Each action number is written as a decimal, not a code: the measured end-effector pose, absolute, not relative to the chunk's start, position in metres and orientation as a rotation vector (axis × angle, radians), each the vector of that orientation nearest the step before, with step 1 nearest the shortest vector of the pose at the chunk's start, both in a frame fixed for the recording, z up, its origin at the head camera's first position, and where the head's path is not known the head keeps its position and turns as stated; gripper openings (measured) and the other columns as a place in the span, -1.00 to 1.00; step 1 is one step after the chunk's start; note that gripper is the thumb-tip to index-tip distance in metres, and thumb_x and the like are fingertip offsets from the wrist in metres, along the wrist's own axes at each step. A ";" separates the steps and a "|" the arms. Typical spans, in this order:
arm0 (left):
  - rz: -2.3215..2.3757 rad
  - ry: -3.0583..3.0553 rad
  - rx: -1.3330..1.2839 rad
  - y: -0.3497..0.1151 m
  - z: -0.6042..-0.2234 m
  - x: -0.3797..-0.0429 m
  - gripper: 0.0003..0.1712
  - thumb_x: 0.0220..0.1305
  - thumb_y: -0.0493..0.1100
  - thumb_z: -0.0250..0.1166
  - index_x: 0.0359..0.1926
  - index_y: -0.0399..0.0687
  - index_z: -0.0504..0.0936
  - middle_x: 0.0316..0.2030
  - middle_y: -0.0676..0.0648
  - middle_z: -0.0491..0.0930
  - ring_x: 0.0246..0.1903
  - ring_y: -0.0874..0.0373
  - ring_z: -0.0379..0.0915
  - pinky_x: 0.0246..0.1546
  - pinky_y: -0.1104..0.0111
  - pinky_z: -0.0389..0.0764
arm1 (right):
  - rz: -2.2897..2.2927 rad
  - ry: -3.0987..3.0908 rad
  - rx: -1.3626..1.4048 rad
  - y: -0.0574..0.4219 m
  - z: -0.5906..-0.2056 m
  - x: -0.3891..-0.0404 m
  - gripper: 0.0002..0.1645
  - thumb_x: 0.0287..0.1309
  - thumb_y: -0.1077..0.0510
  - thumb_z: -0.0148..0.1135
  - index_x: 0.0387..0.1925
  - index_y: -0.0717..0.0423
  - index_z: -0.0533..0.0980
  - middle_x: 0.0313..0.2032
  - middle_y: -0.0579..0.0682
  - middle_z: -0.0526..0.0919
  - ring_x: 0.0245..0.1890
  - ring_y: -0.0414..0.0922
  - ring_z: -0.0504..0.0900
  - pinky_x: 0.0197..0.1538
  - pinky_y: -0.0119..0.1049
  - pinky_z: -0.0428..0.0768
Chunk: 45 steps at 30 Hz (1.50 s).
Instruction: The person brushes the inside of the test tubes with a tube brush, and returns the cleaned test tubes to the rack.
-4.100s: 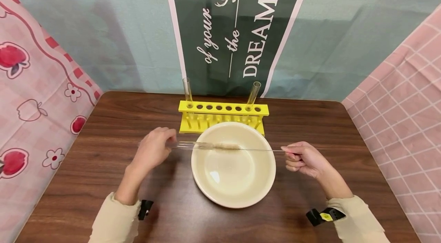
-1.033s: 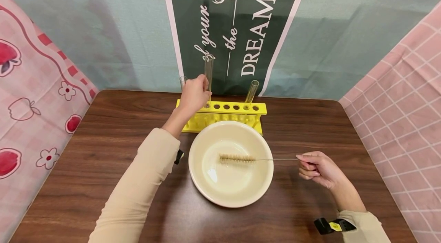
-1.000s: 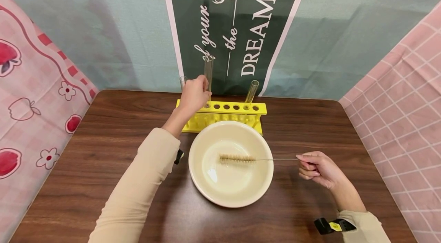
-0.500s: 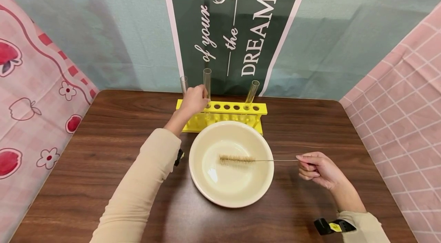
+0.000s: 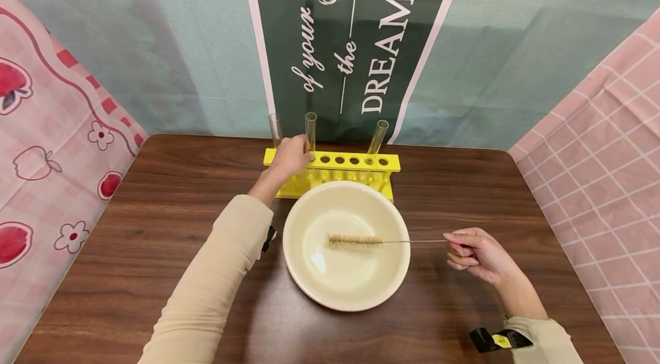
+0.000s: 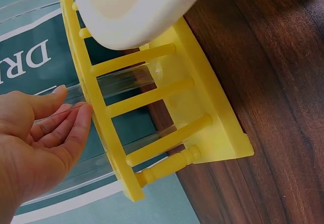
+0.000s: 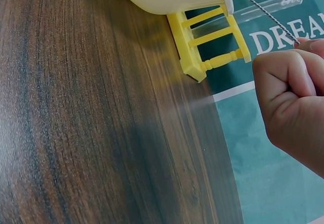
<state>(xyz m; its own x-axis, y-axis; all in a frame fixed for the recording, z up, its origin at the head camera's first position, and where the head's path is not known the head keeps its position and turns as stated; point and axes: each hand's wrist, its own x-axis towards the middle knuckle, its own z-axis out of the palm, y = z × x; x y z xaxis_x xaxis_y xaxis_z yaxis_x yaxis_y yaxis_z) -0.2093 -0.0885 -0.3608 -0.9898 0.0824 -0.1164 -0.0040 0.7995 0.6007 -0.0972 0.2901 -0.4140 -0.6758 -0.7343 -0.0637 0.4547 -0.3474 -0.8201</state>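
Over the table (image 5: 154, 226), the head view looks forward and down from farthest off, taking in left hand (image 5: 291, 156) and right hand (image 5: 479, 255). The left wrist view sits close in, turned sideways, facing the yellow rack (image 6: 223, 127) by its left end. Also turned, the right wrist view looks past the near right hand toward the rack's right end, farther away. All three share rack, bowl (image 5: 342, 289) and dark banner (image 5: 335, 26).

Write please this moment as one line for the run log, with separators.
left hand: holds middle test tube, in yellow rack | right hand: holds brush over bowl | outer tubes: both in rack
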 end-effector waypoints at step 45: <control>0.887 2.856 0.285 -0.073 -0.318 -0.179 -0.76 0.18 -0.12 0.24 -0.23 -0.20 0.62 -0.31 -0.11 0.58 -0.41 0.06 0.47 -0.40 0.31 0.48 | -2.101 1.045 -0.460 0.284 -0.413 -0.100 -0.53 0.26 0.46 -0.69 -0.68 0.35 0.10 -0.74 -0.05 -0.09 -0.78 -0.18 -0.11 -0.60 -0.30 -0.10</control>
<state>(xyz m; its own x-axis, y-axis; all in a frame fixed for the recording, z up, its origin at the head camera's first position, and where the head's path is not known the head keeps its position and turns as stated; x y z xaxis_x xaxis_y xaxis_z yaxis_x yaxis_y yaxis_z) -0.1787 -0.0727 -0.3178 -0.9727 0.2200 -0.0742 0.1393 0.8086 0.5716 -0.1004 0.2844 -0.4130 -0.6671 -0.7450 -0.0054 0.4538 -0.4006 -0.7960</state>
